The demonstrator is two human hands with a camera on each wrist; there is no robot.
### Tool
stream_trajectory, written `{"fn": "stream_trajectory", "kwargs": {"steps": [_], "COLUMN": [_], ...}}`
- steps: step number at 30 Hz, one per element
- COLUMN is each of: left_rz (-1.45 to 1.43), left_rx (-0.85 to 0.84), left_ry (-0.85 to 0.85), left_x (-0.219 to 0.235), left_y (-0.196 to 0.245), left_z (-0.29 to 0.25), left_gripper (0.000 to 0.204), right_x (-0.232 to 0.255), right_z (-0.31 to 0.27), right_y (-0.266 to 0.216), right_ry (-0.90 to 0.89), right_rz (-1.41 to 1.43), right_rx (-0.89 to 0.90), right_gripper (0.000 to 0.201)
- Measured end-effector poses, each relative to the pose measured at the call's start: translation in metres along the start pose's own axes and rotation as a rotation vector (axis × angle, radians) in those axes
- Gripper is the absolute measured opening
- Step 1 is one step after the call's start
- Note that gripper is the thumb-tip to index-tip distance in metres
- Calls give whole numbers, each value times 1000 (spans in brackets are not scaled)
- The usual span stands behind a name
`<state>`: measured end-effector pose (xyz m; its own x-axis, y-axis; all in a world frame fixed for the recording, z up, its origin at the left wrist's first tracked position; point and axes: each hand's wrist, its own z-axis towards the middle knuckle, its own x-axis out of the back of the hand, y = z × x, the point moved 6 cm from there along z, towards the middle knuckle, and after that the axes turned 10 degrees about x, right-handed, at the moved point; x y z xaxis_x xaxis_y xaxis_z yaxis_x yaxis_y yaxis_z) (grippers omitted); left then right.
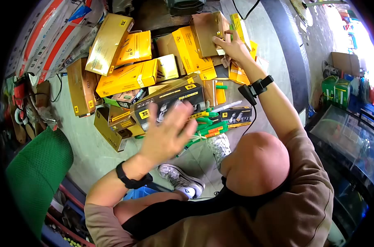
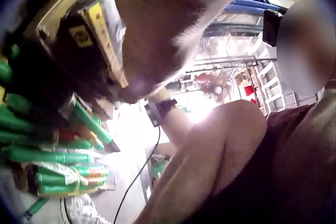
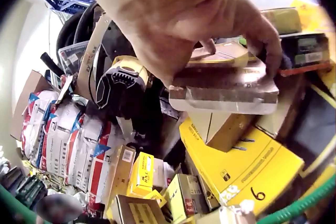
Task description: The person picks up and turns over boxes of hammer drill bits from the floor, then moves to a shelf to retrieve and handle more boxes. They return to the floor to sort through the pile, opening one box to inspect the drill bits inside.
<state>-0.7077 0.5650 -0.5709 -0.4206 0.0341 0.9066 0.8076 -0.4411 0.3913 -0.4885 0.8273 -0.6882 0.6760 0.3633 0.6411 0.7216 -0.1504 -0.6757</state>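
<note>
My right hand point(image 1: 238, 48) reaches to the far right of the box pile. In the right wrist view, its thumb and fingers grip a small brown cardboard box point(image 3: 226, 94) from both sides, with a clear plastic edge at the near end. A larger brown box point(image 1: 207, 31) lies beside this hand in the head view. My left hand point(image 1: 168, 133), blurred, hovers with fingers spread over a black box point(image 1: 182, 96) with yellow labels. Just right of it lie green marker-like tubes point(image 1: 209, 129), some bundled; they also show in the left wrist view.
Yellow boxes point(image 1: 127, 76) and brown boxes point(image 1: 80, 88) are heaped on the grey floor point(image 1: 80, 152). Wrapped white packs point(image 1: 47, 37) stand at the back left. A green mesh roll point(image 1: 39, 168) is on the left, a glass-topped case point(image 1: 343, 136) on the right. My shoes point(image 1: 180, 179) are close to the tubes.
</note>
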Motion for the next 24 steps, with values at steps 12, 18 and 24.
{"fn": "stream_trajectory", "kwargs": {"steps": [12, 18, 24], "left_rz": [-1801, -2258, -2497], "left_rx": [674, 981, 956], "left_ry": [-1192, -1079, -820], "left_x": [-153, -194, -142], "left_y": [121, 149, 116], "left_z": [-42, -61, -7], "left_gripper": [50, 47, 44], "right_x": [18, 23, 18], "right_z": [-34, -73, -105], "right_y": [-17, -37, -88], "right_ry": [-118, -326, -587], "right_rz": [261, 410, -163], "right_rx": [270, 320, 589], "right_gripper": [82, 74, 81]}}
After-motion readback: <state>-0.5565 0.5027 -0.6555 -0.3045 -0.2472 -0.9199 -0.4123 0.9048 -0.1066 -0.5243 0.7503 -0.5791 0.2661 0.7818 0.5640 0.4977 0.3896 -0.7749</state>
